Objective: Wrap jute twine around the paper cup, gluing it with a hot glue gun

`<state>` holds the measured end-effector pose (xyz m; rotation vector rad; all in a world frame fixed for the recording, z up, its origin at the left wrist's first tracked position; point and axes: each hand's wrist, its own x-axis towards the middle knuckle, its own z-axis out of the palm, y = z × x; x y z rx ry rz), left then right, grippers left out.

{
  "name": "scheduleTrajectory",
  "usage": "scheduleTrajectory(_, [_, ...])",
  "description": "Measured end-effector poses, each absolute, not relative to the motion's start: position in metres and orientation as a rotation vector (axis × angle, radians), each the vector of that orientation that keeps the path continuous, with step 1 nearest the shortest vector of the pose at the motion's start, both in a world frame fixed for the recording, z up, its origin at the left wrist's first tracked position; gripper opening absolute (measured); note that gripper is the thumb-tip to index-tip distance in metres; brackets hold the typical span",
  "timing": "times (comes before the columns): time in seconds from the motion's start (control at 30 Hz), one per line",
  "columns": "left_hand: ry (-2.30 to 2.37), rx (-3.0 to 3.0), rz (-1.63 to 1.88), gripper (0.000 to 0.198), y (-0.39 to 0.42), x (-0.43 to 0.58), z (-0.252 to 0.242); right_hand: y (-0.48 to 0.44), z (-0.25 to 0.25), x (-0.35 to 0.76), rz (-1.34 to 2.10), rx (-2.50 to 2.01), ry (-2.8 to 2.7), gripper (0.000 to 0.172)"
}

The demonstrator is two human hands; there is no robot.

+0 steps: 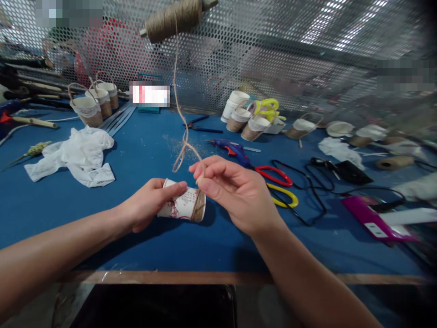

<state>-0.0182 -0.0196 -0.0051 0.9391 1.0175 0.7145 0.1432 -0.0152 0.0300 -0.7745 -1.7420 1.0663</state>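
Note:
Lying sideways in my left hand [150, 200] is a white paper cup [177, 205] with a red printed pattern. Brown twine [199, 206] is wound around the cup's right end. My right hand [235, 191] pinches the running twine between thumb and fingers, just above that wound end. From there the loose twine [176, 100] loops once and rises to a spool [174, 20] on a stick at the top of the view. Below the spool, behind my hands, lie dark-handled pliers [201, 125] and a blue glue gun [235, 149].
Scissors with red and yellow handles [285, 193] lie right of my right hand, near black cables. White lace fabric [75, 152] is bunched at left. Twine-wrapped cups [89, 111] with handles stand along the back. A purple power strip [378, 218] lies at right.

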Motion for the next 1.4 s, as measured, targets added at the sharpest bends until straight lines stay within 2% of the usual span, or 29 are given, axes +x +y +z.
scheduleTrajectory(0.4, [0.961,0.969,0.829,0.024,-0.025,-0.013,0.005,-0.002,0.020,0.144,1.109,-1.031,-1.552,0.007])
scheduleTrajectory(0.93, [1.019,0.749,0.851,0.022,-0.017,-0.012,0.007,-0.016,0.029,0.151,1.049,-0.786,-1.680,0.007])
scheduleTrajectory(1.4, [1.006,0.987,0.832,0.022,-0.027,-0.011,0.010,-0.006,0.028,0.147,0.962,-1.064,-1.691,0.008])
